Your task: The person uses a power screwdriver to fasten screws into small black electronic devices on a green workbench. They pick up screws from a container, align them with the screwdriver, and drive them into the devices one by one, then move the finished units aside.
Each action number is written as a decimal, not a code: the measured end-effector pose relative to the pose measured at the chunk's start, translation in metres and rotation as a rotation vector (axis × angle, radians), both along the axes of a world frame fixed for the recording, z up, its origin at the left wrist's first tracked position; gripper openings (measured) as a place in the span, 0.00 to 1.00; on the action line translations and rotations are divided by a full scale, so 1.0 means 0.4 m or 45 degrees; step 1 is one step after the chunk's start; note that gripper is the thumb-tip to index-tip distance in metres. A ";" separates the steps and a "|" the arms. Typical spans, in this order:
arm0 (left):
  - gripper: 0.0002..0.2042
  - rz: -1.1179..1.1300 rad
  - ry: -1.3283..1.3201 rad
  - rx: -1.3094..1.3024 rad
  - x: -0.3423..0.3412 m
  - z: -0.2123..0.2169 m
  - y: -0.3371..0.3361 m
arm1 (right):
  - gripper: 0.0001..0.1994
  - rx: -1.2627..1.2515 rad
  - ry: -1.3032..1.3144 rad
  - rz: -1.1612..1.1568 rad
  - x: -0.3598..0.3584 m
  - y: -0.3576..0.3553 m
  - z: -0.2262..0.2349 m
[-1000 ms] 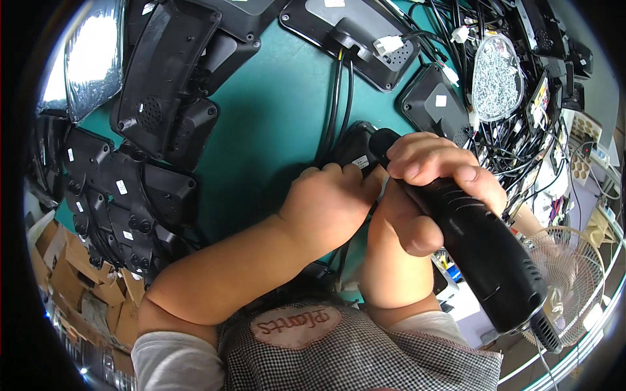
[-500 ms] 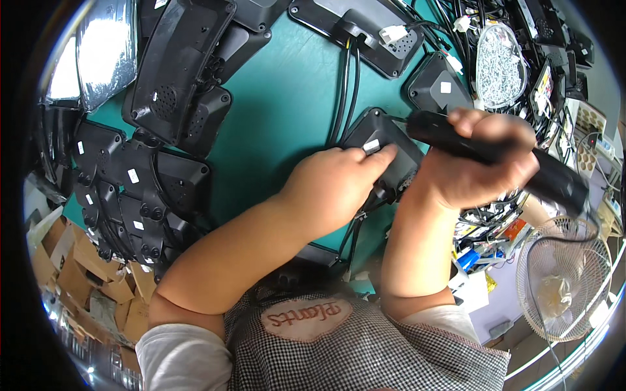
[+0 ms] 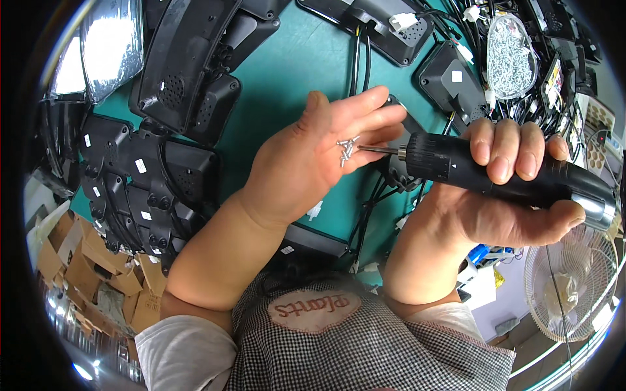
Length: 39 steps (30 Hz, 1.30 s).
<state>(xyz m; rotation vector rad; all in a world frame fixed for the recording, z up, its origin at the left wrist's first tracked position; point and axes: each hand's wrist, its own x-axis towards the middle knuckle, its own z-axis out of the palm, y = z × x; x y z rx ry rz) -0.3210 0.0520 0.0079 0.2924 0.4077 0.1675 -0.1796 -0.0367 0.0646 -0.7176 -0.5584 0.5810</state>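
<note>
My left hand (image 3: pixel 306 140) is turned palm up and lightly cupped, holding several small silver screws (image 3: pixel 347 150). My right hand (image 3: pixel 505 176) is wrapped round a black electric screwdriver (image 3: pixel 438 158), lying nearly level. Its metal bit (image 3: pixel 378 150) points left, and the tip reaches the screws in my palm. Behind both hands a black plastic housing (image 3: pixel 407 130) lies on the green mat, partly hidden by my left fingers and the screwdriver. Black cables run from its lower side.
Black housings (image 3: pixel 176 173) with cables are stacked at left. More housings (image 3: pixel 381 26) lie at the far side. A clear tray of screws (image 3: pixel 512 58) stands at far right among cables. A fan (image 3: pixel 567 280) is at lower right, cardboard boxes (image 3: pixel 88 260) at lower left.
My left hand has lifted off the black housing and turned palm up, showing screws. My right hand keeps hold of the screwdriver, whose bit now reaches into my left palm.
</note>
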 end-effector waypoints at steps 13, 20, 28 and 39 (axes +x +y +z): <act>0.13 -0.209 0.279 0.301 -0.015 -0.023 -0.004 | 0.26 -0.011 0.061 -0.089 0.020 -0.011 -0.020; 0.08 -0.123 0.355 0.211 -0.013 -0.035 -0.010 | 0.25 -0.012 0.101 -0.073 0.034 -0.021 -0.015; 0.08 -0.140 0.394 0.246 -0.009 -0.028 -0.014 | 0.25 -0.026 0.076 -0.060 0.031 -0.020 -0.020; 0.12 -0.304 0.461 0.669 0.004 0.010 -0.011 | 0.26 -0.015 0.017 0.094 0.041 -0.032 -0.010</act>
